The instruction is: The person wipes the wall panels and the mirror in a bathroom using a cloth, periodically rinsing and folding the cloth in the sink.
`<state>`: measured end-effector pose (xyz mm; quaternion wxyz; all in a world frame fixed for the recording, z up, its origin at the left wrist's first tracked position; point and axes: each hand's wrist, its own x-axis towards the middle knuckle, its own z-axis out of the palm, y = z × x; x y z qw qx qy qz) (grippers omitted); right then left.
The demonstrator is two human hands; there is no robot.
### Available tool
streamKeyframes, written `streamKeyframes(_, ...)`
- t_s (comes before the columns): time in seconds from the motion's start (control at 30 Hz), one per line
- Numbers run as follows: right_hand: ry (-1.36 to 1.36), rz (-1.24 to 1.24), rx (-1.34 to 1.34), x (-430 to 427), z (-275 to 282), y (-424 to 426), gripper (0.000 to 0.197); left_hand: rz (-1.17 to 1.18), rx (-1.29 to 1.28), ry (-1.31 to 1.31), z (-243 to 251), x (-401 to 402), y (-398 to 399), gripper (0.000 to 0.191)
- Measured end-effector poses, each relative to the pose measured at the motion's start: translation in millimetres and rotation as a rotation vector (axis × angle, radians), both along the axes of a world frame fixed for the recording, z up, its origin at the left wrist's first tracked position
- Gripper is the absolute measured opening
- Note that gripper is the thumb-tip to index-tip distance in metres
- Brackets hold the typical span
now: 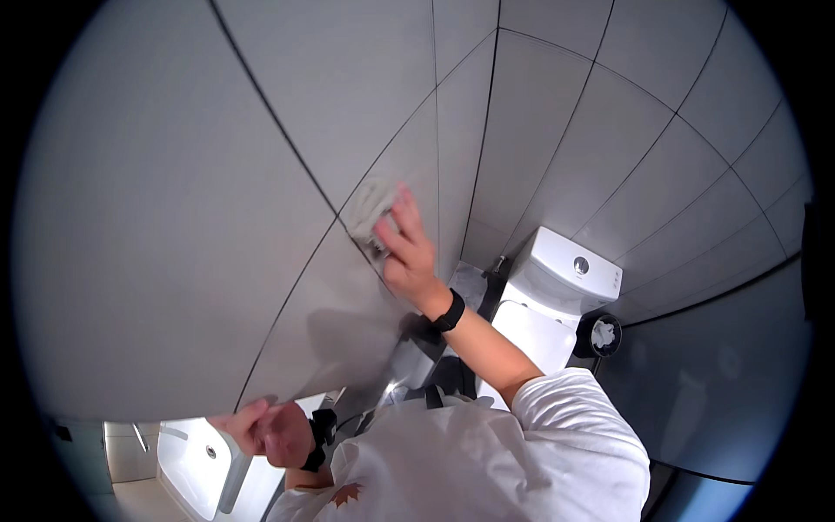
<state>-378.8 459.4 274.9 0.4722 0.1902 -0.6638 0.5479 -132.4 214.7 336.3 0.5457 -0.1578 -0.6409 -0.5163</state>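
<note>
In the head view, my right hand (409,264) presses a light grey cloth (370,207) against the grey tiled wall (196,196). The cloth lies bunched under my fingers at a crossing of dark joint lines, and both look slightly blurred. A black band circles the right wrist. My left hand (277,434) is at the wall's near edge, its fingers partly curled and touching or very close to it. Whether it grips that edge cannot be told. A black strap with a small device sits on the left wrist.
A white toilet (538,336) with its lid down stands to the right, under another tiled wall (639,143). Beside it is a black waste bin (613,342) holding crumpled white paper. A white washbasin (196,463) sits at lower left. A dark panel (698,385) bounds the right side.
</note>
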Motion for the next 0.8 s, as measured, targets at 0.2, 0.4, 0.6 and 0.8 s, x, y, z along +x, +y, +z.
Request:
streamKeyframes(0.2,-0.127,-0.134,-0.138,-100,41,77,0.053,0.111,-0.062,-0.079,-5,2,-3,0.035)
streamKeyframes(0.4,-0.183,0.162,-0.595,-144,34,106,0.056,0.042,-0.134,-0.027,-10,-4,-11,0.042)
streamKeyframes(0.6,0.163,0.055,0.071,124,5,-102,0.046,0.058,-0.211,0.002,0,1,-18,0.036)
streamKeyframes(0.8,0.495,-0.019,0.355,121,3,-98,0.046,-0.156,-0.123,-0.024,3,4,-29,0.014)
